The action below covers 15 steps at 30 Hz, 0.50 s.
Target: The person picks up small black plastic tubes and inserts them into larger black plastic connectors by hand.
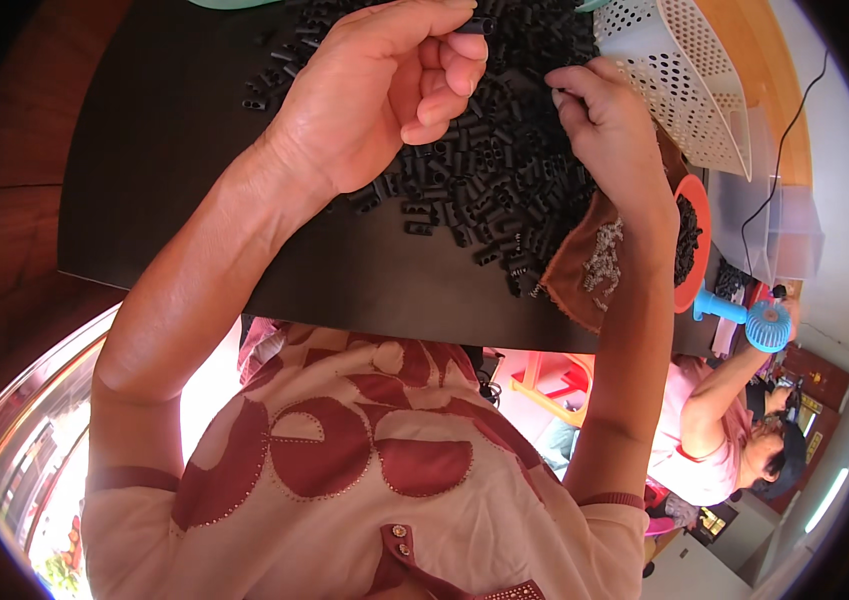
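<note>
My left hand (384, 85) is raised over the dark table, with a small black plastic cylinder (477, 26) pinched between thumb and forefinger; its other fingers curl loosely. To the right, my right hand (609, 125) has thumb and forefinger pressed together above the pile's edge. Whatever it may hold is too small to make out. Beneath both hands spreads a big heap of small black plastic cylinders (484, 165). Below my right wrist, small metal springs (604, 262) lie on a brown cloth (569, 285).
A white perforated basket (679, 85) stands at the right. Near it are an orange bowl (692, 285) of small dark parts, a clear plastic bin (794, 240) and a blue handheld fan (766, 325). Another person in pink (704, 430) sits farther right. The dark table (344, 275) has a curved edge.
</note>
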### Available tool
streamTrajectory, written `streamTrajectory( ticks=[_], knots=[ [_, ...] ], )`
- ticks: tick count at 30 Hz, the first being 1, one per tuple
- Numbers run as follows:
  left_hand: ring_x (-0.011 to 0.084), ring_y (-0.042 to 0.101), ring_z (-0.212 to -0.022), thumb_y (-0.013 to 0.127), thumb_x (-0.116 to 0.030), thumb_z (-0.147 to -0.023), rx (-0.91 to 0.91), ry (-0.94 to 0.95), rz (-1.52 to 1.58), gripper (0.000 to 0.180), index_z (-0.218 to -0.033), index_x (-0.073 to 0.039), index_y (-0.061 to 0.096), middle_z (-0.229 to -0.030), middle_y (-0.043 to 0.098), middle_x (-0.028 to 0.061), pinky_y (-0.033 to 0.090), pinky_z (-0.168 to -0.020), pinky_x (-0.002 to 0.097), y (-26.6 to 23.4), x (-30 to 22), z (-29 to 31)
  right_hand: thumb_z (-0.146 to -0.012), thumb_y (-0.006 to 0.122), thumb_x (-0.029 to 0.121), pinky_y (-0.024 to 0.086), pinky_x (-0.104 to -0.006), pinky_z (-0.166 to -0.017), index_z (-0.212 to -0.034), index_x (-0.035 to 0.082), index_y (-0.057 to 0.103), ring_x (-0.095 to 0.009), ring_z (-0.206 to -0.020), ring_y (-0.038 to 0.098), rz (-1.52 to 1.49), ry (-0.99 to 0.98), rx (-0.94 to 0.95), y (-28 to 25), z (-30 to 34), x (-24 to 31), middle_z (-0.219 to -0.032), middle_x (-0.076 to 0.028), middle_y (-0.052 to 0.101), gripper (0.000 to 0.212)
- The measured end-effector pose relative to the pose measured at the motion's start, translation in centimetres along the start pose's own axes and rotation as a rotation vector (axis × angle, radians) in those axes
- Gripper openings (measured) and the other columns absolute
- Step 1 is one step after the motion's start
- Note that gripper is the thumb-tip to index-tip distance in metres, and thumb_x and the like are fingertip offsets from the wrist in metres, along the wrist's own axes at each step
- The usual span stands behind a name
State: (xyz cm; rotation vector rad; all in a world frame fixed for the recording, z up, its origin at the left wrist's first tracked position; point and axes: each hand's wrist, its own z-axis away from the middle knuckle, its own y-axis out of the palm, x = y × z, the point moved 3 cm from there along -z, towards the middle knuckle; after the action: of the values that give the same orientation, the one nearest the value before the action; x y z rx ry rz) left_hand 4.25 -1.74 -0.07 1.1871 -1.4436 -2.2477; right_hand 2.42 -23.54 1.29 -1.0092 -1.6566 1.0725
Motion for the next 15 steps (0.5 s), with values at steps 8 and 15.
streamTrajectory(
  ticks=[8, 15],
  knots=[
    [0.0129, 0.046, -0.050, 0.050, -0.024, -0.098, -0.022, -0.003, -0.003, 0.025, -0.085, -0.005, 0.058, -0.070, 0.056, 0.0054, 0.034, -0.042, 0.0245, -0.4, 0.0, -0.3, -0.085, 0.057, 0.006, 0.048, -0.0408, -0.073, -0.099, 0.005, 0.065, -0.033, -0.086, 0.059, -0.072, 0.048, 0.079, 0.1, -0.3, 0.0, -0.092, -0.012, 0.057, 0.016],
    [0.0131, 0.046, -0.050, 0.049, -0.024, -0.098, -0.024, 0.003, -0.011, 0.026, -0.084, -0.005, 0.058, -0.069, 0.056, 0.0056, 0.034, -0.042, 0.0244, -0.3, -0.2, 0.0, -0.086, 0.057, 0.010, 0.049, -0.0424, -0.075, -0.101, 0.008, 0.064, -0.033, -0.088, 0.059, 0.023, -0.015, 0.038, 0.6, -1.7, 1.1, -0.092, -0.011, 0.058, 0.017]
  ],
)
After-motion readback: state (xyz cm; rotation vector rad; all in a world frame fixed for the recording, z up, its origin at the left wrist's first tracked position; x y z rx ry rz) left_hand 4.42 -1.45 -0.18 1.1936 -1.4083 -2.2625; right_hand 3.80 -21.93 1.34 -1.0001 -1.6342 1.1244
